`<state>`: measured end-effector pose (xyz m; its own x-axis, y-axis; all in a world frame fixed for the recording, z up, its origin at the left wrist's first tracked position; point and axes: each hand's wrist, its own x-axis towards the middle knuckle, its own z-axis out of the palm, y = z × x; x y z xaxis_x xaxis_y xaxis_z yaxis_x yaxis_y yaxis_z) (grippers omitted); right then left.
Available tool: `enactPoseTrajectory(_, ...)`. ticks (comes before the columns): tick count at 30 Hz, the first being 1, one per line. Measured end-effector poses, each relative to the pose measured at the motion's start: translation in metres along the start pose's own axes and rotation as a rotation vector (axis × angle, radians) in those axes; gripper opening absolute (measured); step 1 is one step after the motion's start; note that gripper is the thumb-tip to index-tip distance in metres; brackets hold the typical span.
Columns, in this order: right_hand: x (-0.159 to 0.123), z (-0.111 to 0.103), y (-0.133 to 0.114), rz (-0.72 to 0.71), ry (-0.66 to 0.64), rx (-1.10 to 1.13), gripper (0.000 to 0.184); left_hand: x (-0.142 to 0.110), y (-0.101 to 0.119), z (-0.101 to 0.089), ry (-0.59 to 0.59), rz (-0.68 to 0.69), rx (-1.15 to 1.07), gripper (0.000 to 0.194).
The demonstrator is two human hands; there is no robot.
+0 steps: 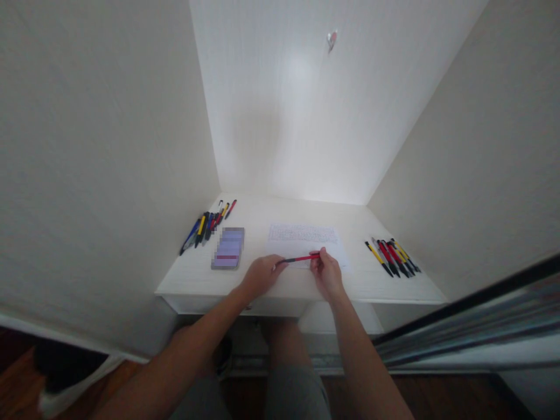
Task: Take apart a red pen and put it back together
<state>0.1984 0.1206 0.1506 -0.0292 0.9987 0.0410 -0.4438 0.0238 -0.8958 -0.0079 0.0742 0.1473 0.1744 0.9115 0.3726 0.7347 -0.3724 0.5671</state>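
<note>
The red-and-black pen [301, 258] spans crosswise; left hand [263, 274] pinches its dark end; right hand [328, 275], its red end.

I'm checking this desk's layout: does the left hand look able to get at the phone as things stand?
Probably yes: the phone lies near the left hand with nothing between them, though it may first have to release the pen.

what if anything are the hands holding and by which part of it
A red and black pen, held at both ends: the left hand has the dark end, the right hand the red end.
</note>
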Motion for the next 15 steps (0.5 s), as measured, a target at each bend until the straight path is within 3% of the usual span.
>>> enactPoseTrajectory(9,-0.001,-0.003,-0.006,0.091,-0.116,0.084,0.047,-0.003,-0.002,0.000,-0.015,0.000,0.057,0.037)
enactPoseTrajectory(15,0.005,-0.017,-0.013,-0.058,0.014,0.040,0.048,-0.009,-0.012,-0.011,0.034,-0.069,0.046,0.040)
